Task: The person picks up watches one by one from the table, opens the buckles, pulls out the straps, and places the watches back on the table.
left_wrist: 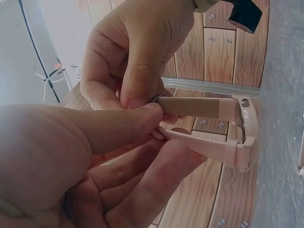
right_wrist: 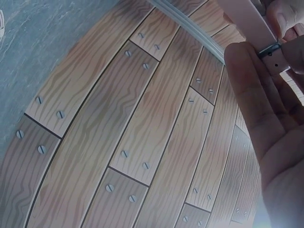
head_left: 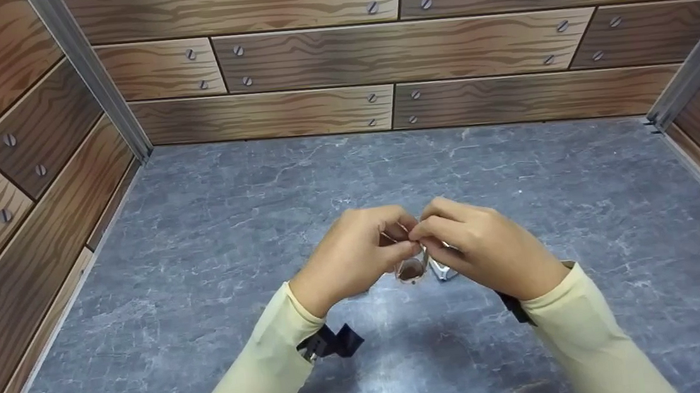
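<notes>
A wristwatch [head_left: 411,270] with a pale pink strap hangs below both hands, its strap looped and its case lowest. My left hand [head_left: 355,253] pinches one strap end between thumb and fingers. Close against it, my right hand [head_left: 478,245] grips the other end, fingertips meeting at the buckle [right_wrist: 270,50]. In the left wrist view, the strap [left_wrist: 194,141] runs from the fingers to the pink watch case [left_wrist: 249,128], seen edge-on. The strap's tip with a small hole shows past the buckle in the right wrist view. The dial is hidden.
A small silvery object [head_left: 442,271] lies on the grey marbled tabletop [head_left: 298,182], partly behind the right hand. Wood-patterned panels [head_left: 306,61] wall the table at the back and sides, with metal posts [head_left: 102,85] at the corners.
</notes>
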`<action>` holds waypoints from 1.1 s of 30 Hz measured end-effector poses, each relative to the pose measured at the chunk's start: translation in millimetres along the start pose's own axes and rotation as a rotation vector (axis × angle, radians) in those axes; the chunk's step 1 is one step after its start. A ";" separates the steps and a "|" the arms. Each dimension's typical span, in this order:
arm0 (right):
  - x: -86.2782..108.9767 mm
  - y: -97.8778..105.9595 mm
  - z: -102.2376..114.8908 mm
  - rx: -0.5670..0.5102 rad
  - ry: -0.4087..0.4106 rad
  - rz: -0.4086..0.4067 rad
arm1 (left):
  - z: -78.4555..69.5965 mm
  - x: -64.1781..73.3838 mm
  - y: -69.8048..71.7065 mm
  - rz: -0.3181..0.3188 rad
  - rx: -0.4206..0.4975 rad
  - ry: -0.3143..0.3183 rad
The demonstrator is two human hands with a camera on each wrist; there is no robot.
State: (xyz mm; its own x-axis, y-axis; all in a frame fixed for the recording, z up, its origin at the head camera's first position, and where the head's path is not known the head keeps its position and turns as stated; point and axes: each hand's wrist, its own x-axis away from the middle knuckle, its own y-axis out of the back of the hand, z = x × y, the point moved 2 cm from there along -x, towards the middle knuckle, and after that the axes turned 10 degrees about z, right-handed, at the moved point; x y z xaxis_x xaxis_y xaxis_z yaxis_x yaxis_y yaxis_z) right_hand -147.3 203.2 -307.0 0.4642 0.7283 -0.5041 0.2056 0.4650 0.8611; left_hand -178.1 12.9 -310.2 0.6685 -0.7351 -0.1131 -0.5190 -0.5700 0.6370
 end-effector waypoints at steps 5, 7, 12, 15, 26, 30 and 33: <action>-1.2 -0.1 0.3 0.007 -0.008 -0.007 | 0.3 0.0 0.6 -0.018 0.009 -0.002; -1.3 -0.3 0.3 0.011 -0.009 -0.011 | 0.1 0.1 0.6 -0.022 0.015 0.002; -0.6 -1.0 -0.5 0.022 -0.014 -0.028 | -0.8 0.0 0.1 -0.018 0.036 0.010; -0.4 -1.3 -1.5 0.020 -0.010 -0.047 | -1.0 -0.2 0.2 -0.018 0.051 0.004; -0.7 -0.8 -2.4 -0.011 -0.013 -0.081 | -1.9 -1.8 -1.0 -0.012 0.108 0.022; -1.6 -0.2 -3.1 -0.024 -0.026 -0.089 | -1.8 -2.7 -2.4 -0.013 0.134 0.037; -2.5 -0.1 -4.1 -0.025 -0.021 -0.100 | -1.6 -2.7 -2.6 -0.021 0.126 0.042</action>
State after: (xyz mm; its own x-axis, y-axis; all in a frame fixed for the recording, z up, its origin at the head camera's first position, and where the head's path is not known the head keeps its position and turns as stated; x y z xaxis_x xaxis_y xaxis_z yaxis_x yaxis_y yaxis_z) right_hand -152.0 203.4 -306.1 0.4606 0.6666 -0.5861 0.2306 0.5477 0.8042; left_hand -177.8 16.9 -310.3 0.7000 -0.7082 -0.0916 -0.5659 -0.6284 0.5338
